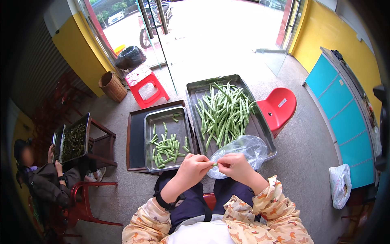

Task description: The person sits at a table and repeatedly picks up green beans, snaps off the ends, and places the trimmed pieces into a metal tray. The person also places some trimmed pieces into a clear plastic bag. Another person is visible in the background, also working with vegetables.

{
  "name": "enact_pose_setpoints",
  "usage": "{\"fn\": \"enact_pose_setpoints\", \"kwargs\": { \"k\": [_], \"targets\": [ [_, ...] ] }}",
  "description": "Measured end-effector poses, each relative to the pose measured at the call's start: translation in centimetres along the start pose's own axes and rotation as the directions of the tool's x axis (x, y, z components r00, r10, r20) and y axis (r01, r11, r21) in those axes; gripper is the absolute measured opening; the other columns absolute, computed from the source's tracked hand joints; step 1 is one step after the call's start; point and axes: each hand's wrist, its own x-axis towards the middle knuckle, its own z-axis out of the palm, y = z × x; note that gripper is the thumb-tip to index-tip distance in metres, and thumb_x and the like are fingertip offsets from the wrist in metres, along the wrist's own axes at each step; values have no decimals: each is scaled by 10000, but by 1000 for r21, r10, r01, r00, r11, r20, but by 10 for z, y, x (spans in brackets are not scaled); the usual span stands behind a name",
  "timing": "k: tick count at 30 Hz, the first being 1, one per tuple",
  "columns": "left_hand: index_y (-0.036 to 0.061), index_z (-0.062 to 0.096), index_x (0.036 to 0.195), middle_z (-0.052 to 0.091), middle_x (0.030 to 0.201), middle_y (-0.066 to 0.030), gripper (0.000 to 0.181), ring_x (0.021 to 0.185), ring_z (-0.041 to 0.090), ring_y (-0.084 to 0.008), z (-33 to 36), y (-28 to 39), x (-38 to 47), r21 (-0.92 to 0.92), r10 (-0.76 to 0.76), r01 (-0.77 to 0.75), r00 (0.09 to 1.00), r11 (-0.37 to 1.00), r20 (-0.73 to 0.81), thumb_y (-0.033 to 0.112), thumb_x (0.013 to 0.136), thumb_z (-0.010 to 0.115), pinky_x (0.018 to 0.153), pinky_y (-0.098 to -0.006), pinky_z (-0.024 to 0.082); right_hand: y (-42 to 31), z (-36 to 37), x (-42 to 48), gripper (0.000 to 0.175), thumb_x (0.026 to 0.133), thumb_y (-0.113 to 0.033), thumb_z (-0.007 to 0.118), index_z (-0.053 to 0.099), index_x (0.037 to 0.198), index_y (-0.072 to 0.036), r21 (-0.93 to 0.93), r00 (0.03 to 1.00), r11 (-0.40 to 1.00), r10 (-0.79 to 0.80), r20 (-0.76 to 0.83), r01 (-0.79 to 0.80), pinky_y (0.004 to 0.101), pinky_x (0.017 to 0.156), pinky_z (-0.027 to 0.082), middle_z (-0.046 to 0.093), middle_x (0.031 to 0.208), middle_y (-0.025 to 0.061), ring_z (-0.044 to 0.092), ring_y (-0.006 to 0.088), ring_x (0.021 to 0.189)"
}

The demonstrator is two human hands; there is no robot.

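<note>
Between the fingertips of my left hand (196,167) and my right hand (236,166) is a small piece of green bean (215,164), mostly hidden by the fingers. Both hands pinch it above the near edge of the trays. A clear plastic bag (249,149) lies under and beyond my right hand, over the near end of a large metal tray (268,143). Whole green beans (225,113) are heaped in that tray. To the left, a smaller metal tray (179,122) holds short cut lengths of green bean (167,148).
The smaller tray rests on a dark wooden table (136,137). A red stool (149,88) and a wicker basket (112,87) stand beyond it. At right are a red plastic chair (278,106), blue cabinets (341,109) and a white bag (340,186). A seated person (51,180) handles another tray at left.
</note>
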Motion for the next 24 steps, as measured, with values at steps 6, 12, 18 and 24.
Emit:
{"fn": "enact_pose_setpoints", "kwargs": {
  "k": [6,12,18,24],
  "targets": [
    [26,751,1003,704,913,-93,159,809,677,-177,12,-6,-3,-546,-189,188,980,816,55,11,849,713,701,-269,528,-2,-15,-8,120,886,-102,711,745,936,1,570,857,644,436,274,-510,182,532,451,702,749,30,588,37,615],
    [-42,730,1026,715,974,-89,150,888,668,-146,34,-3,-6,-865,-409,277,908,419,92,27,903,679,812,-277,521,1,-14,-19,125,902,-114,709,744,931,3,643,857,583,447,255,-496,170,534,439,701,756,25,582,23,624],
    [-27,670,1149,708,1048,-101,218,917,668,-152,36,-12,1,-976,-482,180,849,-119,216,69,963,612,872,-302,522,44,-10,-37,139,818,-87,748,722,920,4,104,935,929,355,27,-355,265,576,504,696,725,64,632,116,628],
    [-12,656,1157,697,1017,-82,226,896,665,-151,35,-17,1,-955,-500,253,813,-157,298,53,942,637,850,-302,541,91,-9,-34,93,826,-91,680,695,784,-9,-554,951,775,283,-126,-304,417,696,536,657,701,139,672,333,743]
  ]
}}
